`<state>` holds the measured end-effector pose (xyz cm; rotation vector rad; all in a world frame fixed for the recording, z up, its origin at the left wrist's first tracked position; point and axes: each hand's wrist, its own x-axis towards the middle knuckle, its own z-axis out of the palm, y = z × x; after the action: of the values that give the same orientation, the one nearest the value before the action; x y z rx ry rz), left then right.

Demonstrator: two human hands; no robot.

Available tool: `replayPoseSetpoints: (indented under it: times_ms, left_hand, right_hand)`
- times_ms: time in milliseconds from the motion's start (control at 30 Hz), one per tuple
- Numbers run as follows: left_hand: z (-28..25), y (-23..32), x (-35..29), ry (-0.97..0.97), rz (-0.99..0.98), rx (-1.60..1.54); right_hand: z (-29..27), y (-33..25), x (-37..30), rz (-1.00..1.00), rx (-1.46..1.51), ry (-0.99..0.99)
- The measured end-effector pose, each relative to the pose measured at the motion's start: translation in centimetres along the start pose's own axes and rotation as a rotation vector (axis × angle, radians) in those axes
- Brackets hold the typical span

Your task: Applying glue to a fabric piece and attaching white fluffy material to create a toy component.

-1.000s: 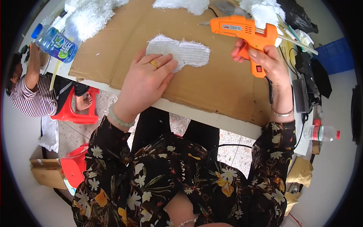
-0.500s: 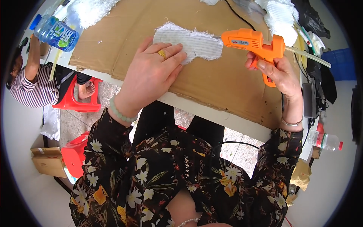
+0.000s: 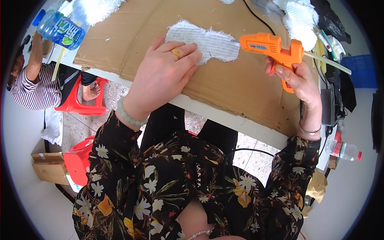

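Observation:
My left hand (image 3: 166, 74) lies flat over the left part of a white frayed-edged cloth piece (image 3: 216, 45), fingers stretched out and pressing it to a brown cardboard sheet (image 3: 224, 86). My right hand (image 3: 296, 78) is closed round the handle of an orange hot glue gun (image 3: 272, 48). The gun's nozzle points left at the cloth's right end; I cannot tell whether it touches. A pale glue stick (image 3: 330, 62) sticks out of the gun's back. The left part of the cloth is hidden under my fingers.
A blue-capped bottle (image 3: 60, 32) stands at the far left, near a seated person (image 3: 34, 88) in stripes. White fluffy material (image 3: 98, 12) lies at the back left, more white cloth (image 3: 298, 18) at the back right. A black cable (image 3: 260, 18) crosses the cardboard; a blue bin (image 3: 360, 70) is at right.
The view has shifted slightly. The glue gun and the cloth appear a little farther right. My left hand keeps its flat hold on the cloth, and my right still grips the gun.

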<state>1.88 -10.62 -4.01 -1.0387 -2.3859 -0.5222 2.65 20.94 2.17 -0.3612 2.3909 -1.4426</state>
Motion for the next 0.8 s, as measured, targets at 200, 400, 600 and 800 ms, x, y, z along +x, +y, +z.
replayPoseSetpoints:
  times_ms: [200, 400, 600, 800]
  left_hand:
    - [0.0, 0.0, 0.0, -0.004, 0.002, 0.019]
    - [-0.1, 0.0, 0.0, -0.006, 0.005, 0.014]
    - [0.0, 0.0, 0.0, -0.008, 0.001, 0.005]
    - [-0.1, -0.1, 0.0, -0.007, 0.001, 0.006]
  right_hand:
    - [-0.1, 0.1, 0.0, 0.028, -0.026, 0.002]
    - [0.0, -0.2, 0.1, 0.036, -0.051, 0.009]
    - [0.2, -0.2, 0.1, 0.030, -0.062, 0.009]
    - [0.8, 0.0, 0.5, 0.008, -0.051, 0.025]
